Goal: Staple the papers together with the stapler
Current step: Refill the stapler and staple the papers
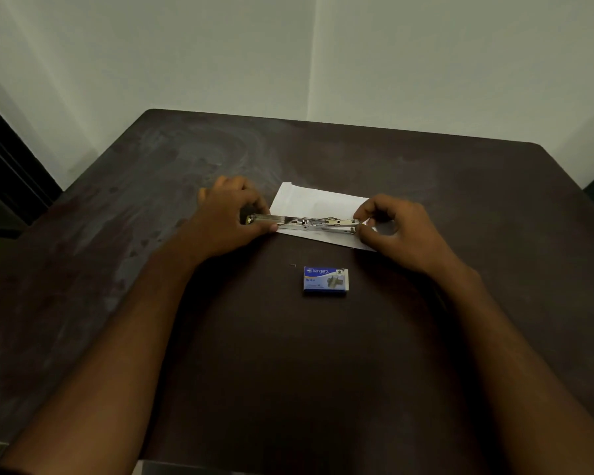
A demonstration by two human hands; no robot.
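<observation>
Silvery metal stapler [306,223], splayed open over white papers [309,200] on the dark worktop [323,354], is gripped at one end by the left hand [234,214] and pinched at the other by the right hand [396,226]; a slip could snap its sprung parts onto fingertips [361,235].

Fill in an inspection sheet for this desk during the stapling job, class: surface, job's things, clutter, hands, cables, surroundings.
Surface: dark table, smudged.
Job's things: stapler swung open flat over the white papers.
Clutter: blue staple box nearer the person; loose staple beside it.
Hands: left hand grips the stapler's left end; right hand pinches its right end.
Cables: nothing seen.
Surroundings: pale walls meeting in a corner.
</observation>
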